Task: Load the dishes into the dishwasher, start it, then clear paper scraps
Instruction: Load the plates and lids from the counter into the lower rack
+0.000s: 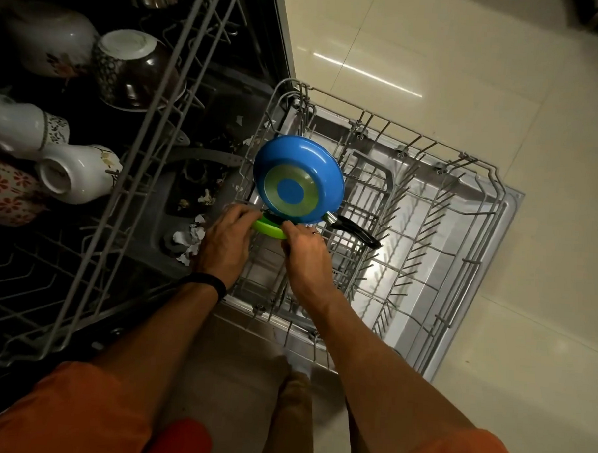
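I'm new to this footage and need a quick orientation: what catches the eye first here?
The bright blue frying pan with a black handle, propped underside up in the pulled-out grey wire lower rack at centre. Just below it, the left hand and right hand hold a lime-green dish. Scattered white paper scraps litter the dark tub floor to their left.

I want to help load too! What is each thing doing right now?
Blue pan, standing on edge in the lower rack.
Green plate, gripped by left hand and right hand.
Lower rack, pulled out.
Upper rack, pulled out, holding cups and bowls.
Paper scraps, lying on the dishwasher floor.
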